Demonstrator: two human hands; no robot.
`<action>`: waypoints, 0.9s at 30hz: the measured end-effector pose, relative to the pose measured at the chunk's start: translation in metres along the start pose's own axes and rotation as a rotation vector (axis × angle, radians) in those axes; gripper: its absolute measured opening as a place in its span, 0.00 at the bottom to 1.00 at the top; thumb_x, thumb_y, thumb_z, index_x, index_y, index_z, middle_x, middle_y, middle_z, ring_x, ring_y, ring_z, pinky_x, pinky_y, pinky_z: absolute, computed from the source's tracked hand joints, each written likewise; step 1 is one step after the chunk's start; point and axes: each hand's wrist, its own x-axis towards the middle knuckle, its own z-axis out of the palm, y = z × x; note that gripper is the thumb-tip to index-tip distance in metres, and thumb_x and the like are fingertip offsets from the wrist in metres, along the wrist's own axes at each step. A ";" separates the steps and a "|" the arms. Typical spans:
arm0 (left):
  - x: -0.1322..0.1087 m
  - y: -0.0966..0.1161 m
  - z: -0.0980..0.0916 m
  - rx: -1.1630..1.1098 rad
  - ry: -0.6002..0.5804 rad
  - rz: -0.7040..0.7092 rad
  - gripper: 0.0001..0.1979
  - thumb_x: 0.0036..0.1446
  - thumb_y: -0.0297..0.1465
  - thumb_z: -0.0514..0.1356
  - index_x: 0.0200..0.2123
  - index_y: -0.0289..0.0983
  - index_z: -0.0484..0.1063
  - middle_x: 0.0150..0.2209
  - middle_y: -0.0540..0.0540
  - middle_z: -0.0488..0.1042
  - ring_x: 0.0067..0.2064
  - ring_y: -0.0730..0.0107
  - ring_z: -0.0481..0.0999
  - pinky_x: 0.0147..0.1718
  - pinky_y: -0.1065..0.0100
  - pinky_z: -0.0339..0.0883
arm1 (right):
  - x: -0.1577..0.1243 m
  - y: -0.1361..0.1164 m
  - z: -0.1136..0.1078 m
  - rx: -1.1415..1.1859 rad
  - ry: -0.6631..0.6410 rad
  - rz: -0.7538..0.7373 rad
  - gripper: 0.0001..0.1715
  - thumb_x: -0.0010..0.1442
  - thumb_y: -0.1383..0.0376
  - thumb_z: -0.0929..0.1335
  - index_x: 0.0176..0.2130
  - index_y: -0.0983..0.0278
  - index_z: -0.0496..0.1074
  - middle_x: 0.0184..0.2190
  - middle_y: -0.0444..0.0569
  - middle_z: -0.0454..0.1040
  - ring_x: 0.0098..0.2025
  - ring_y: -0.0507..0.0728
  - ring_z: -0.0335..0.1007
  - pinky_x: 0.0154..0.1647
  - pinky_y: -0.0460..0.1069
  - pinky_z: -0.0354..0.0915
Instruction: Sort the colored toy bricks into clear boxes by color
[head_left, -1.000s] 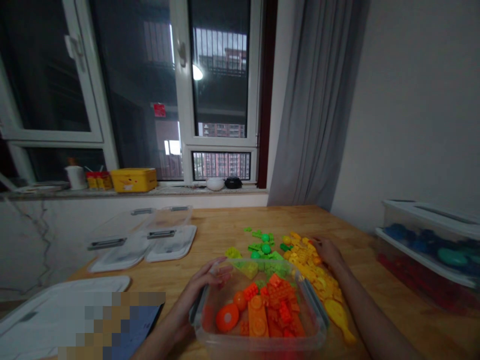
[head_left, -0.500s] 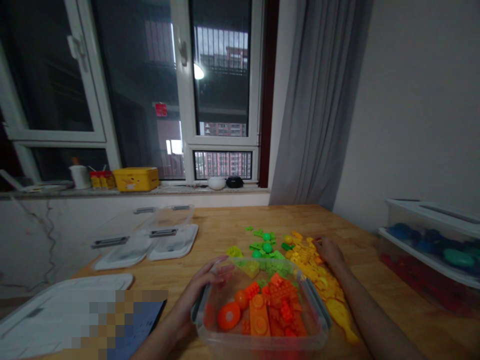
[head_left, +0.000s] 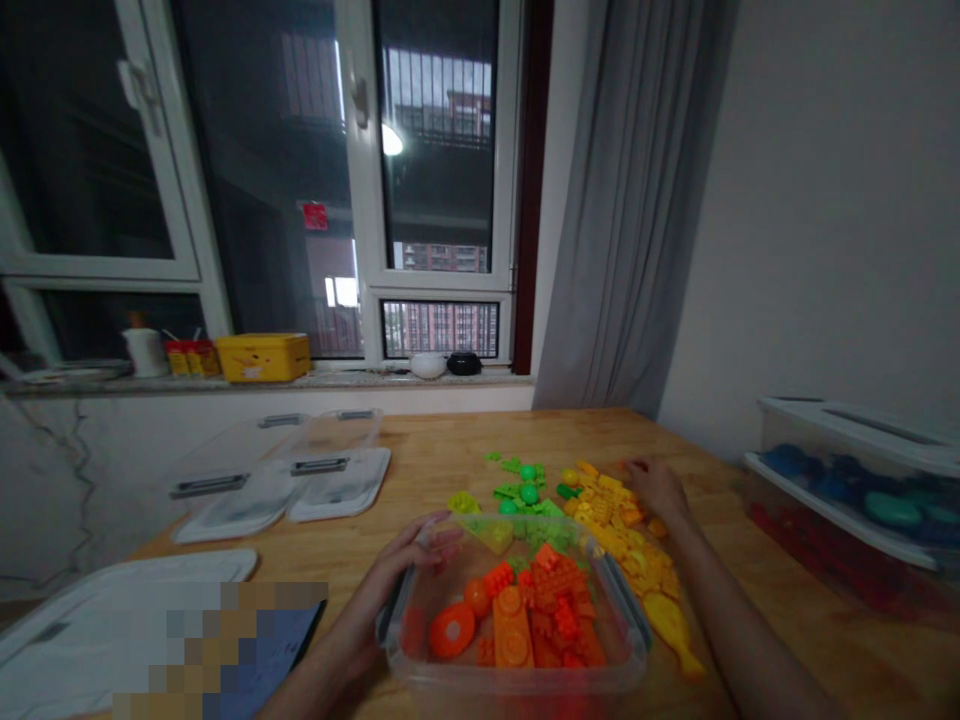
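While left hand (head_left: pixel 397 570) clasps tub (head_left: pixel 517 672), right hand (head_left: pixel 656 485) rests spread on yellow bricks (head_left: pixel 622 530).

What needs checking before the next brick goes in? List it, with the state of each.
1. Left hand steadies the clear tub at its left rim: ok.
2. Right hand rests on the far end of the yellow-orange bricks: ok.
3. Brick actually pinched in the right hand: cannot tell.
4. Tub open, no lid on it: ok.
5. Room in the tub above the orange bricks: ok.
6. Green bricks lie apart from the yellow-orange ones: ok.
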 end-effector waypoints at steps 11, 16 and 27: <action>-0.006 0.002 -0.001 0.061 0.054 0.011 0.30 0.52 0.29 0.66 0.60 0.43 0.78 0.64 0.44 0.79 0.69 0.48 0.71 0.70 0.53 0.59 | -0.127 -0.111 -0.080 0.645 -0.010 -0.318 0.30 0.59 0.37 0.72 0.39 0.59 0.84 0.50 0.56 0.84 0.55 0.66 0.78 0.61 0.61 0.71; -0.004 0.005 -0.008 0.123 0.044 -0.007 0.33 0.50 0.27 0.64 0.61 0.46 0.76 0.62 0.43 0.81 0.66 0.45 0.75 0.66 0.48 0.63 | -0.218 -0.119 -0.063 0.592 -0.143 -0.346 0.30 0.59 0.35 0.71 0.31 0.55 0.84 0.50 0.56 0.82 0.56 0.68 0.77 0.62 0.63 0.71; -0.006 0.026 -0.018 0.444 0.164 0.178 0.29 0.43 0.40 0.75 0.52 0.48 0.82 0.54 0.41 0.85 0.64 0.36 0.75 0.68 0.42 0.60 | -0.240 -0.094 -0.034 0.642 0.007 -0.244 0.29 0.59 0.35 0.72 0.32 0.55 0.85 0.52 0.59 0.81 0.55 0.71 0.77 0.61 0.66 0.73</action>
